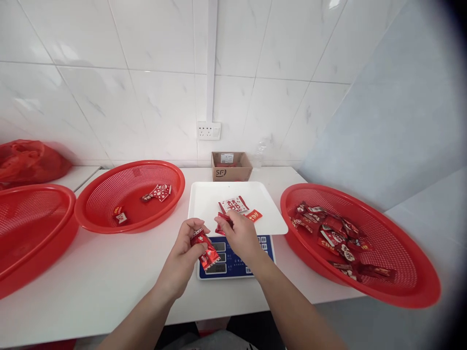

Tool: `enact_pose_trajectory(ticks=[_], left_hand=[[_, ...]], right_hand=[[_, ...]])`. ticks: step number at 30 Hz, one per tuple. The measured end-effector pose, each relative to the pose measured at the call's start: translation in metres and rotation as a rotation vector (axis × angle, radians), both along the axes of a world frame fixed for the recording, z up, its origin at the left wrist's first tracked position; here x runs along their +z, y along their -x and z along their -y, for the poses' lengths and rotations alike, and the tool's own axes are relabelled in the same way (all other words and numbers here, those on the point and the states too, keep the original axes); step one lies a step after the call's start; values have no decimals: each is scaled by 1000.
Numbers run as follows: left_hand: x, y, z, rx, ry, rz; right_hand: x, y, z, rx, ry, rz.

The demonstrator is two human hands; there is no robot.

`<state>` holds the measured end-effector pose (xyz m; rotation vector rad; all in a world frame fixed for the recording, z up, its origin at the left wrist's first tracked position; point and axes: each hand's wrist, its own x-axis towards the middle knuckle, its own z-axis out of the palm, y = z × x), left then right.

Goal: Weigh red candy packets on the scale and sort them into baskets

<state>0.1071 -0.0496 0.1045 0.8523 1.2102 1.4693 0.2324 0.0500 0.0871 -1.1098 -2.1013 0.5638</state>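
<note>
Packets [205, 252] are being handled towards seven o'clock on the tray [205, 197], pinched by left hand [183, 255] and right hand [243, 238] (gentle loosening probably needed next).

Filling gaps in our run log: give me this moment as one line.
left grip: glossy red packet | right grip: another red packet | scale tray: white-red packet, orange packet | right basket: wrapped packets

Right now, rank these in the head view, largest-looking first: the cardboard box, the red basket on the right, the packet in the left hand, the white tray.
1. Red basket on the right
2. White tray
3. Cardboard box
4. Packet in the left hand, partly covered
</note>
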Motion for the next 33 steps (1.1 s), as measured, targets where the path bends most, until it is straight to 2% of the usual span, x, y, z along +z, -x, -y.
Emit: enact_pose_trajectory(ticks=[5, 9, 11, 14, 17, 19, 20, 24, 30, 33], left_hand=[[-2, 3, 1, -1, -45, 0], [-2, 4, -1, 11, -53, 27], [-2, 4, -2, 0, -60, 28], [-3, 3, -3, 3, -70, 20], [-5, 0, -5, 34, -78, 18], [-8, -3, -7, 35, -73, 24], [-9, -4, -8, 30, -68, 21], [-14, -9, -13, -26, -53, -57], [-17, -5, -12, -230, 7, -28], [-18, -2, -10, -213, -16, -81]], right_hand=[[3, 16, -8, 6, -95, 319], [3, 17, -15, -13, -138, 437], [3, 14, -15, -49, -147, 394], [4, 4, -5, -33, -66, 167], [6, -8, 13, 208, 209, -52], [6, -15, 25, 356, 371, -100], [5, -17, 29, 387, 409, -104], [5, -25, 36, 350, 406, -93], [12, -35, 34, 376, 401, -22], [10, -34, 34, 335, 426, -35]])
